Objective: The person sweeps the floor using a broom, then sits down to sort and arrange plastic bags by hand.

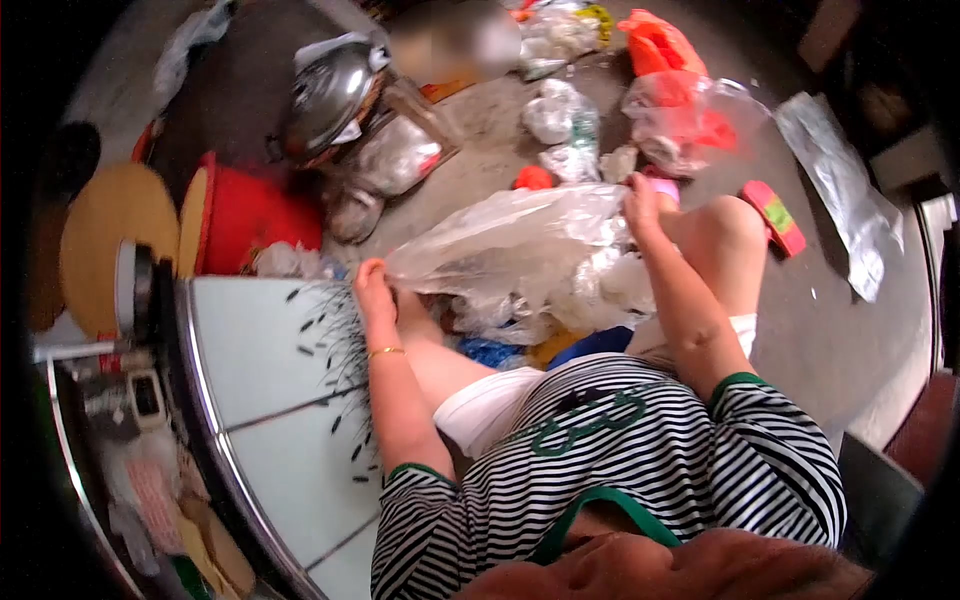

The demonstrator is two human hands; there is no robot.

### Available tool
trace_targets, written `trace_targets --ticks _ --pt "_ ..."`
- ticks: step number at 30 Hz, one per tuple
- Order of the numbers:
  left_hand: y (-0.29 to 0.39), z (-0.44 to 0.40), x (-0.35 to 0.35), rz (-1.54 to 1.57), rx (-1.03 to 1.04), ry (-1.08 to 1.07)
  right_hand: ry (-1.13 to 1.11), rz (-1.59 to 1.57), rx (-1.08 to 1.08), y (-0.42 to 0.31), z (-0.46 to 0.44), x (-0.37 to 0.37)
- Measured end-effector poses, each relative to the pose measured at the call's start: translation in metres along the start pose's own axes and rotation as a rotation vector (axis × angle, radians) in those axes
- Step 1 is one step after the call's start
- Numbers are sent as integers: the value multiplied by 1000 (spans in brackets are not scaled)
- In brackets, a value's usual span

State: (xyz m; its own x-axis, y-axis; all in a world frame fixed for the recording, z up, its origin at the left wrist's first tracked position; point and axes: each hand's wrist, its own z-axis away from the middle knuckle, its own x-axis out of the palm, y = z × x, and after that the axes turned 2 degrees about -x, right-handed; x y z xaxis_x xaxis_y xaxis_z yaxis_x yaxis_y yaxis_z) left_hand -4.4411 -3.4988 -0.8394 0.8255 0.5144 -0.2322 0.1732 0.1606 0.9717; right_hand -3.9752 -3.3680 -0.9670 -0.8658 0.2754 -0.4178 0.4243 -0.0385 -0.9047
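A clear plastic bag (510,235) is stretched out between my two hands, above my lap. My left hand (372,285) is closed on its end at the left of the view, beside the white tabletop. The other end is pinched in my right hand (641,203), near my bare knee. Beneath the bag, between my legs, lie more crumpled clear bags (610,285), a blue bag (490,350) and something yellow (550,347).
Orange bags (660,45) and clear bags (560,112) lie on the floor ahead. A pink slipper (773,218) and a long plastic sheet (840,190) are at the right. At the left stand a white table (260,350), a red stool (255,215) and a metal pot (335,90).
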Motion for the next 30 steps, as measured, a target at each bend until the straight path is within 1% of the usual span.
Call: trace_targets --ticks 1,2,3,4,5,7,8,11,12,14,15,16,17,18,19,20,21,22,23,24,25,26,27,29,30 --pt "0 1 4 26 -53 34 -2 -34 100 31 -11 11" --pt "1 0 6 22 -54 33 44 -88 146 0 -4 -5" --pt "-4 -4 6 129 -86 30 89 -146 189 -47 6 -16" --pt "-1 -1 9 227 -82 38 96 -456 361 -61 3 -17" --pt "-2 -4 9 250 -98 41 99 -774 523 -66 -1 -21" --pt "8 1 16 369 -145 71 70 -945 479 -60 -14 -22" --pt "7 0 16 381 -159 58 63 -1032 424 -57 -18 -23" --pt "2 -8 19 419 -117 44 99 -1112 414 -96 -18 -39" --pt "-5 -13 19 437 -109 45 38 -1189 387 -88 -21 -38" --pt "-7 -11 26 398 -148 -7 -23 -1019 140 -75 -24 -29" --pt "-7 -7 34 377 -171 -34 -76 -1113 180 -83 -18 -26" --pt "18 13 59 402 -210 -57 -127 -1204 227 -93 -11 -23" --pt "23 23 76 425 -251 -161 -176 -1290 279 -103 -5 -20" --pt "27 32 93 448 -292 -270 -257 -1197 360 -139 15 -31" --pt "43 49 113 568 -355 -429 -346 -1187 292 -124 17 -8" --pt "54 59 134 545 -415 -493 -403 -1098 365 -138 30 1" --pt "57 69 156 668 -350 -604 -507 -1052 280 -125 37 23" --pt "63 78 174 766 -474 -631 -458 -874 -62 -126 48 36" --pt "68 83 184 862 -603 -653 -588 -722 6 -129 57 37" --pt "67 79 191 830 -622 -664 -654 -531 -137 -142 62 29" --pt "59 72 198 799 -642 -675 -720 -413 -118 -157 63 18" --pt "51 67 206 766 -663 -688 -710 -320 -205 -159 61 20" --pt "39 56 213 704 -623 -639 -698 -226 -292 -160 57 22" --pt "20 32 223 581 -539 -539 -800 -20 -386 -180 46 14" --pt "35 26 233 645 -597 -460 -848 85 -431 -195 40 2"
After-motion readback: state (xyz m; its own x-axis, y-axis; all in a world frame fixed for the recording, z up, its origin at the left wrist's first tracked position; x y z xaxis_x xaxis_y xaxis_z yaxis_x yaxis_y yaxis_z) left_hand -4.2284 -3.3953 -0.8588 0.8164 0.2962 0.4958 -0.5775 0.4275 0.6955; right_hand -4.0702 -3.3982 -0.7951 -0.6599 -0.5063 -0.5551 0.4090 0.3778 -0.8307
